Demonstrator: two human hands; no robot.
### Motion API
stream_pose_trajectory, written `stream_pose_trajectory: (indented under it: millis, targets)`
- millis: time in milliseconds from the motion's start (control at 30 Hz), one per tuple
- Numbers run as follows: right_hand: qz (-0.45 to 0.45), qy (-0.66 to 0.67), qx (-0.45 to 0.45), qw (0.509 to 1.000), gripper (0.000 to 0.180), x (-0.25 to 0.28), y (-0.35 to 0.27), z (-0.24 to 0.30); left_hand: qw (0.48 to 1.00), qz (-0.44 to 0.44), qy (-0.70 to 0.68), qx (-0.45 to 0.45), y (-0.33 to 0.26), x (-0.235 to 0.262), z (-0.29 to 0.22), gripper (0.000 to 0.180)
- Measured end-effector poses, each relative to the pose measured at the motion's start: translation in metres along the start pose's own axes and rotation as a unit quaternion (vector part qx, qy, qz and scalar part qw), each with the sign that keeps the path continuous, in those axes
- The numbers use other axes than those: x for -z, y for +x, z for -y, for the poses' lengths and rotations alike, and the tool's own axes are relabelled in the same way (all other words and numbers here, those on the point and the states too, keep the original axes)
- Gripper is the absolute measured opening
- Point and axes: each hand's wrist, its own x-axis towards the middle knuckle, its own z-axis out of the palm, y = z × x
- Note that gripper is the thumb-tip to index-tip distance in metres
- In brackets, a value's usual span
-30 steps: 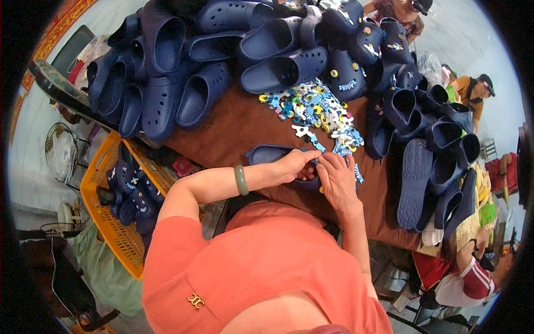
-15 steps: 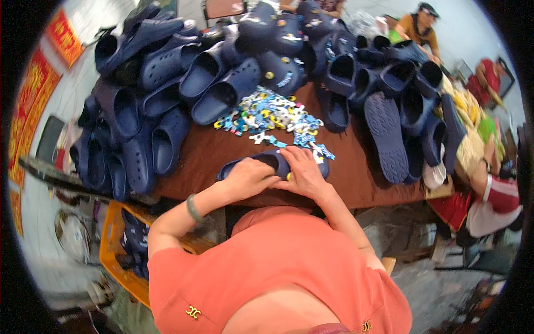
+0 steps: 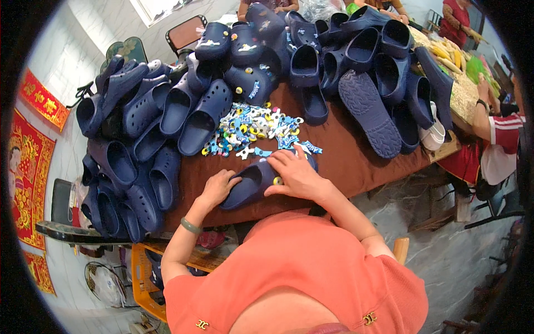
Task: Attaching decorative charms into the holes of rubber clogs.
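Note:
A navy clog point(image 3: 248, 183) lies on the brown cloth near the table's front edge, heel to the left. My left hand point(image 3: 218, 187) holds its heel end, fingers bent at the rim. Across the toe, my right hand point(image 3: 296, 173) grips the upper, thumb on the near side and fingers over the far side. A yellow round charm point(image 3: 277, 181) shows beside the right thumb; the rest of the toe is mostly covered. Just beyond the clog is a heap of small shoe charms point(image 3: 253, 131) in blue, white and yellow.
Navy clogs point(image 3: 119, 161) are piled at the left, with more clogs point(image 3: 384, 83) at the right, one sole-up. Decorated clogs point(image 3: 247, 83) stand behind the charms. A yellow crate point(image 3: 146, 278) sits below at the left. Another person's arm point(image 3: 483, 119) is at the right.
My left hand has moved left, away from my right hand, to the clog's heel. The clog's opening is now more exposed and its heel has swung nearer me. The view has shifted too.

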Motion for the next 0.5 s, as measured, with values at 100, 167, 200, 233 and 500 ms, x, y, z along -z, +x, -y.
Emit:
stream_pose_trajectory:
  millis: [100,167,200,233,500]
  targets:
    - [-0.174,0.055,-0.072,0.981,0.049,0.031,-0.007,-0.030,0.998,-0.017,-0.056,-0.010,-0.012,0.011,-0.005,0.024]
    - [-0.311,-0.088,-0.098,0.941,0.032,0.070,-0.015,-0.061,0.978,-0.004,-0.174,0.113,-0.023,0.026,-0.010,0.022]
    - [-0.331,-0.187,-0.163,0.911,0.032,0.081,-0.030,-0.083,0.978,-0.033,-0.180,0.103,-0.030,0.026,-0.002,0.023]
    - [-0.309,-0.295,-0.255,0.868,0.036,0.095,-0.047,-0.096,0.979,-0.026,-0.175,0.102,-0.033,0.027,0.010,0.023]
    - [-0.268,-0.117,-0.498,0.816,0.065,0.102,-0.136,-0.168,0.822,-0.126,-0.533,0.156,0.011,0.081,0.016,0.032]
